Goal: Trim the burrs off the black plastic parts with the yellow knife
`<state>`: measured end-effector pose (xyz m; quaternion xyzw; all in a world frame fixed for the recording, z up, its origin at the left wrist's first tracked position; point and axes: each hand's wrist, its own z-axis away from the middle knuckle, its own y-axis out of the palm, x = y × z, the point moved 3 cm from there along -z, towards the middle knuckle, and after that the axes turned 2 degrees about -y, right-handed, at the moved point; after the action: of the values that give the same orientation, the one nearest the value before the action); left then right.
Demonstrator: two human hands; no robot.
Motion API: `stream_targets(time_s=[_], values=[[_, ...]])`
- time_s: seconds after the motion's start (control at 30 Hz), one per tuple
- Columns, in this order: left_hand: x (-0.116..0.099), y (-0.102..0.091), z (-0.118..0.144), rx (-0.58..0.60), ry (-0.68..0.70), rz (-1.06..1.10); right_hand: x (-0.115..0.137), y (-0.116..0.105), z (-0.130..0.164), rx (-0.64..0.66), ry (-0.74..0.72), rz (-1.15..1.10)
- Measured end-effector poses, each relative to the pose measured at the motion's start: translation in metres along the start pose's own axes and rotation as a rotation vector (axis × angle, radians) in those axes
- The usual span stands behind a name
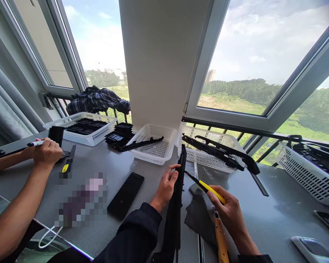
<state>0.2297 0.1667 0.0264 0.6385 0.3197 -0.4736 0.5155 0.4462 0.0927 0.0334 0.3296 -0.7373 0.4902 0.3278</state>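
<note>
My left hand (165, 189) is closed around the upper part of a long black plastic trim piece (173, 212), which stands tilted up over the table. In my right hand (231, 212) is a yellow-handled utility knife (212, 191). Its dark, narrow tip points left and reaches close to the trim piece's edge; I cannot tell whether they touch. Below the knife lies a dark grey cloth (199, 212). A tool with a wooden handle (221, 239) rests beside the cloth, near my right wrist.
White baskets (164, 157) line the back, several holding black plastic parts. A black phone (126, 195) lies left of my hand. At left, a co-worker's hand (48, 151) holds a black part, near a yellow-and-black knife (67, 166). A pale device (312, 250) sits front right.
</note>
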Motion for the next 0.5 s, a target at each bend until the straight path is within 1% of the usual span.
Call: stream_targets(time_s=[0.1, 0.3, 0.5], values=[[0.0014, -0.0001, 0.0003, -0.001, 0.000, 0.001, 0.0010, 0.0010, -0.0001, 0.013, -0.002, -0.004], [-0.0014, 0.0014, 0.0025, -0.003, -0.042, -0.014, 0.0005, 0.0017, -0.0006, 0.012, 0.000, 0.003], [-0.0013, 0.0017, 0.0020, 0.003, -0.040, 0.002, 0.0013, 0.0005, -0.0002, 0.010, -0.007, 0.011]])
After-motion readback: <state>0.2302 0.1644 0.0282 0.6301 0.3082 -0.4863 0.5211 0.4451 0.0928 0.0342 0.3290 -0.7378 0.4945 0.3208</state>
